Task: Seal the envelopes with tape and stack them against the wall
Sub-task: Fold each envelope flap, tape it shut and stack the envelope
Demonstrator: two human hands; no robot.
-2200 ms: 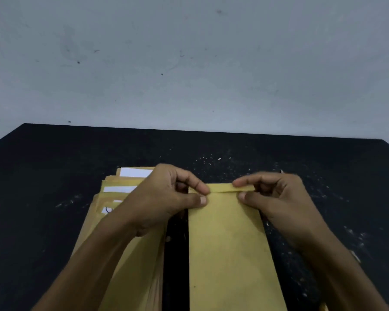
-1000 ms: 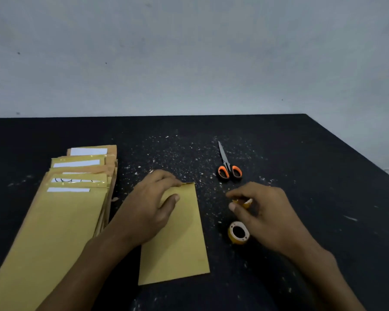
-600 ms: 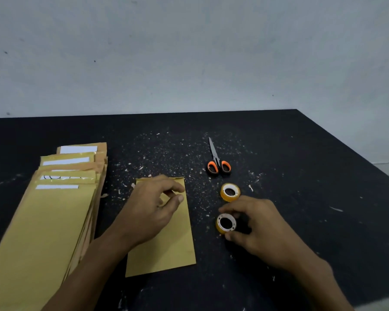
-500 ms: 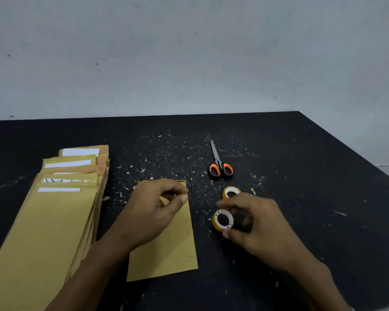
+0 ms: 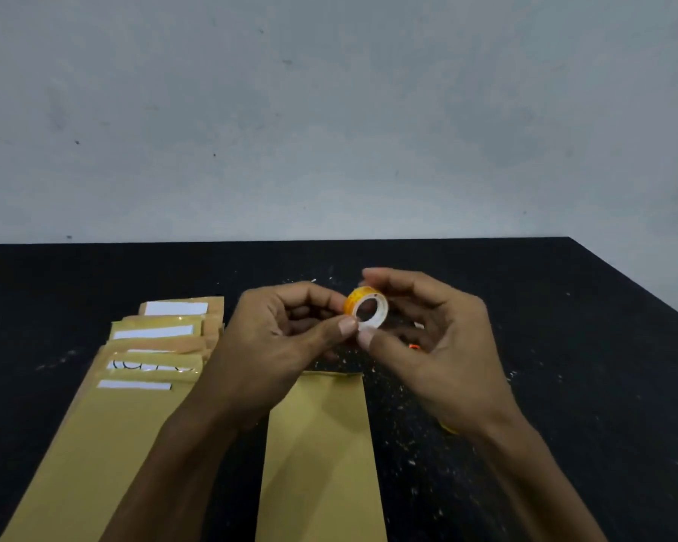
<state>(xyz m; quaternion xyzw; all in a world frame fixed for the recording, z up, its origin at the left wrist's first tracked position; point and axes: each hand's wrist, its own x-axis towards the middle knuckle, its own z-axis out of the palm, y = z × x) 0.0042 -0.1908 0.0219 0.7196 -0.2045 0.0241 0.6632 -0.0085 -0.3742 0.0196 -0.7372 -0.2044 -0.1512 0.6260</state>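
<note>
Landmark: the single envelope point(image 5: 321, 455), lying flat on the table point(image 5: 564, 365).
Envelope stack point(image 5: 106, 416): left of it, fanned toward the wall point(image 5: 329, 111) behind the table.
Tape roll point(image 5: 365, 309): raised above its far end — between left hand point(image 5: 278, 342) and right hand point(image 5: 439, 346).
Paper scraps point(image 5: 415, 408): on the table, just right of it.

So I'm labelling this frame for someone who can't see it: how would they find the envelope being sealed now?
On the black table, look below the two raised hands. A single brown envelope lies flat there, right of the fanned envelope stack. Unlike those, it lies alone and shows no white strip.
</note>
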